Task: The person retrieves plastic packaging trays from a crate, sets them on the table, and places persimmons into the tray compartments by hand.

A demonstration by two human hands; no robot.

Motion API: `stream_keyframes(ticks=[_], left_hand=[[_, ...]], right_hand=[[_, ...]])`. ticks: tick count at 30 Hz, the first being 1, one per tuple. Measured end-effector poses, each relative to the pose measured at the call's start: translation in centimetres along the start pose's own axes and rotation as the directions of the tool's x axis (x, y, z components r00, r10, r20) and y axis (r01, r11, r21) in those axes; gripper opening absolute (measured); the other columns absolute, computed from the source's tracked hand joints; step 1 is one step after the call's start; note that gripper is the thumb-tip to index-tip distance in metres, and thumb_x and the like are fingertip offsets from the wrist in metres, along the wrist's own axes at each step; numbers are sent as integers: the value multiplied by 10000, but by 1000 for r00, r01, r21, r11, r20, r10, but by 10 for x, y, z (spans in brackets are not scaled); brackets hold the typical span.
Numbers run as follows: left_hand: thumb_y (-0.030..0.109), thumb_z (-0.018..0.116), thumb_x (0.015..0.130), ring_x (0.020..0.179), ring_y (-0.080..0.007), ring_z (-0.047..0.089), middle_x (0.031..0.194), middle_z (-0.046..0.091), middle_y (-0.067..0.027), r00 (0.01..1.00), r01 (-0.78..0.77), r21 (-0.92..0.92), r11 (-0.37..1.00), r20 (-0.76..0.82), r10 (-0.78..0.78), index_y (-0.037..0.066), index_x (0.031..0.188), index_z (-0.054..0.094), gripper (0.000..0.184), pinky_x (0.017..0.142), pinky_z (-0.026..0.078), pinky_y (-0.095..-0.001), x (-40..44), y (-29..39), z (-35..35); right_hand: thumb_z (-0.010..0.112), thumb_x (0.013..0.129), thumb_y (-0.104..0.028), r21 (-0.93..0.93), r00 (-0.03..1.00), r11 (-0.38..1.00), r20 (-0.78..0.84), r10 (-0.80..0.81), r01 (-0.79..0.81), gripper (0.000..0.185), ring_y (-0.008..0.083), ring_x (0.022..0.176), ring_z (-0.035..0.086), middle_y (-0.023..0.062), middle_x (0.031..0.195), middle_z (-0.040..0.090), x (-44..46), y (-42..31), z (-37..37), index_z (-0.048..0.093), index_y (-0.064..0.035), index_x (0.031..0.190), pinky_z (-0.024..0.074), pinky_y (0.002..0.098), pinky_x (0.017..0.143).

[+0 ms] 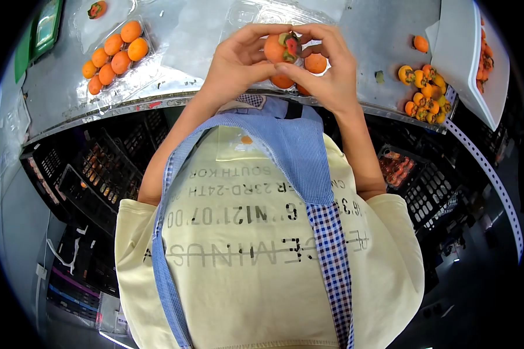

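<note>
Between both hands I hold an orange persimmon [275, 49], its green leafy cap with a reddish patch turned to the right. My left hand [234, 63] closes round its left side, thumb below and fingers above. My right hand [333, 65] curls at its right side, with thumb and fingertips against the fruit. Just under the hands, more persimmons [315, 63] sit at the table edge, partly covered by my fingers. Behind the hands lies a clear plastic tray [239, 22], partly hidden.
On the left, a clear pack of persimmons [121, 61] rests on the metal table [180, 46]; a single persimmon [97, 9] lies beyond. To the right are a pile of capped persimmons [428, 96] and a tilted white bin [463, 58]. Black crates [434, 192] stand below.
</note>
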State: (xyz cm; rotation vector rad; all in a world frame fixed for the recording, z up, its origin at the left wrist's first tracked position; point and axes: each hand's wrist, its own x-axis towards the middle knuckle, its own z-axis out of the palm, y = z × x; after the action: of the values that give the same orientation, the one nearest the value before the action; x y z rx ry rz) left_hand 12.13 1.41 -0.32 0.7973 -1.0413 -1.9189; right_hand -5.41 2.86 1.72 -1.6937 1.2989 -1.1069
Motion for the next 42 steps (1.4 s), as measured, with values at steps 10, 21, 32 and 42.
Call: stream_keyframes(ticks=[10, 21, 32, 42], left_hand=[[-14, 686, 754, 1013, -177, 580, 1169, 566, -81, 981, -152, 309, 939, -72, 182, 27, 1182, 539, 455, 868, 498, -304, 2, -3, 10], [63, 699, 769, 998, -152, 562, 1218, 543, -71, 944, -60, 618, 784, -219, 245, 39, 1197, 522, 464, 787, 499, -255, 1, 14, -15], [100, 643, 838, 925, -110, 577, 1131, 595, -54, 942, 115, 506, 855, -328, 67, 22, 1110, 568, 292, 786, 494, -241, -9, -5, -32], [69, 601, 858, 907, -100, 581, 1072, 617, -55, 968, 127, 477, 870, -253, -2, 23, 1097, 585, 244, 806, 472, -234, -11, -11, -37]], right_hand=[[656, 821, -113, 331, 966, 913, -21, 259, -237, 334, 162, 875, 629, 107, 1059, 608, -7, 8, 5, 593, -17, 1135, 527, 260, 721], [560, 900, -231, 381, 786, 906, -497, 369, -185, 356, 217, 943, 601, 140, 1051, 612, 44, 57, -258, 550, 45, 1125, 472, 321, 865], [722, 758, -314, -762, 909, 546, -417, -4, -347, 559, 201, 989, 580, 107, 1107, 602, 48, 108, -370, 538, 21, 1167, 455, 309, 861], [704, 704, -292, -565, 871, 784, 487, 65, 257, 495, 255, 995, 527, 60, 1113, 589, -30, 88, -59, 577, -106, 1145, 409, 353, 869]])
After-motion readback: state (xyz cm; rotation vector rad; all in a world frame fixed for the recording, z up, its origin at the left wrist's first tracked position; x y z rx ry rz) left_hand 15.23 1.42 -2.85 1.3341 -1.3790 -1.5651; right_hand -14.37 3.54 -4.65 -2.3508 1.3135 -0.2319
